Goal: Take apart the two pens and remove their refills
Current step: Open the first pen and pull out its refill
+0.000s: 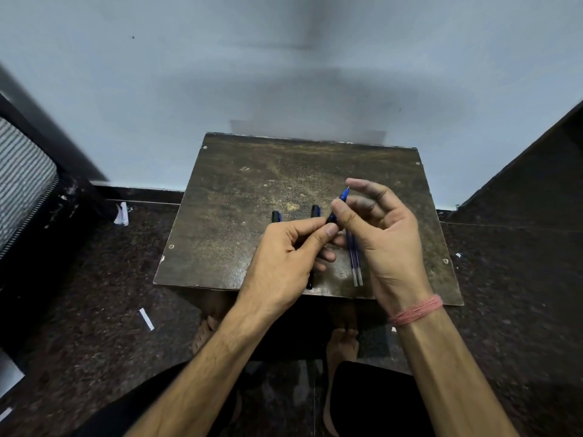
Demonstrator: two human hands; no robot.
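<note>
My left hand [284, 257] grips a dark pen barrel [332, 218] above the small wooden table [252, 184]. The barrel's rear end [309, 284] pokes out below that hand. My right hand [388, 241] pinches the pen's blue front section [343, 195] between thumb and forefinger, and a thin point sticks out of it. Two thin blue refills [356, 266] lie side by side under my right hand, their clear ends near the table's front edge. Two dark pen caps [276, 216] [315, 211] lie on the table beyond my left hand.
The table stands against a pale wall on a dark speckled floor. A striped chair [22, 178] is at the left and a dark slab [536, 171] at the right. Paper scraps [146, 319] lie on the floor. My bare feet [342, 342] are under the table.
</note>
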